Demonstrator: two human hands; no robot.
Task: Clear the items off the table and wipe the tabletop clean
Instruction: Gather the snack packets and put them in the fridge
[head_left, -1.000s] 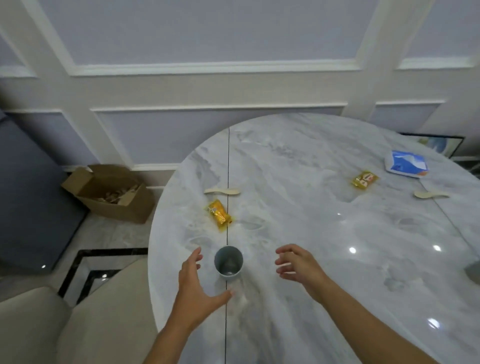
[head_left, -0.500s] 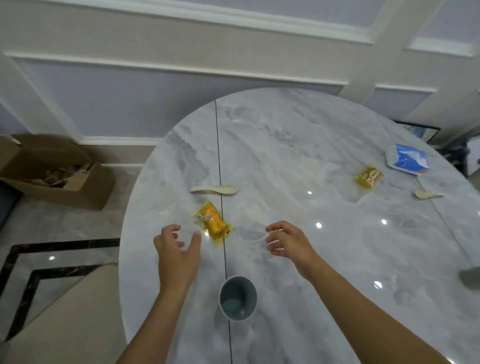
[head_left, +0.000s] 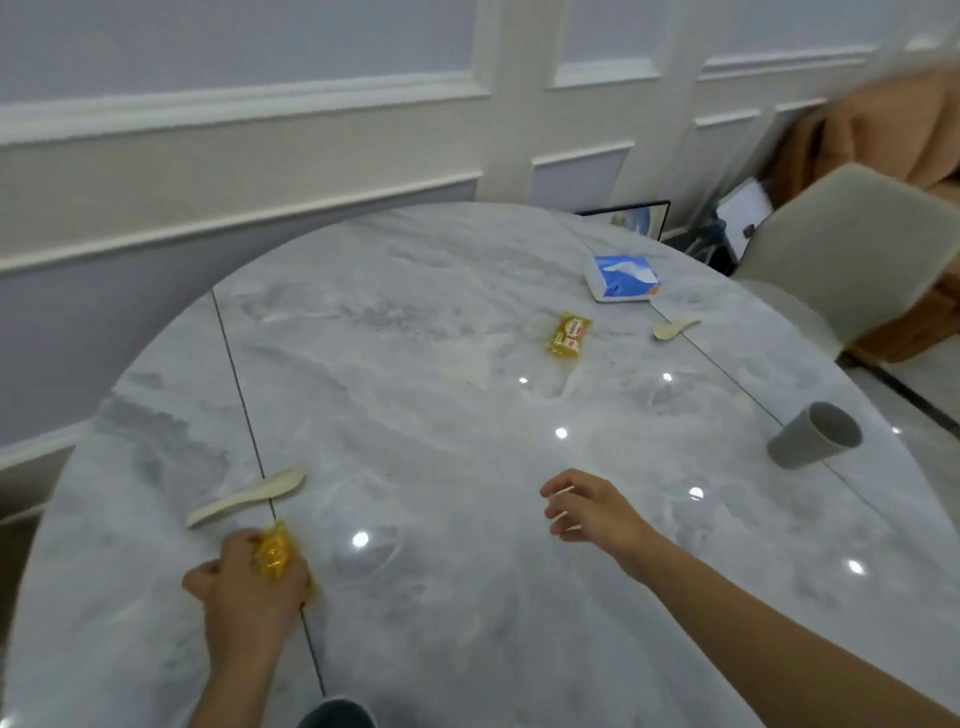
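Yellow snack packet (head_left: 274, 555) at the table's (head_left: 441, 613) near-left edge, crumpled inside my closed left hand (head_left: 249, 592), just below the pale spoon (head_left: 247, 499). I judge a firm pinch and straight lift best, avoiding the spoon. Right hand (head_left: 592, 512) hovers half-curled, holding nothing. Half a second ago the left hand was only reaching beside the packet; now it grips.

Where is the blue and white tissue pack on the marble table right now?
In the head view, the blue and white tissue pack lies far right on the marble table, beyond the yellow snack packet and a cream plastic spoon.
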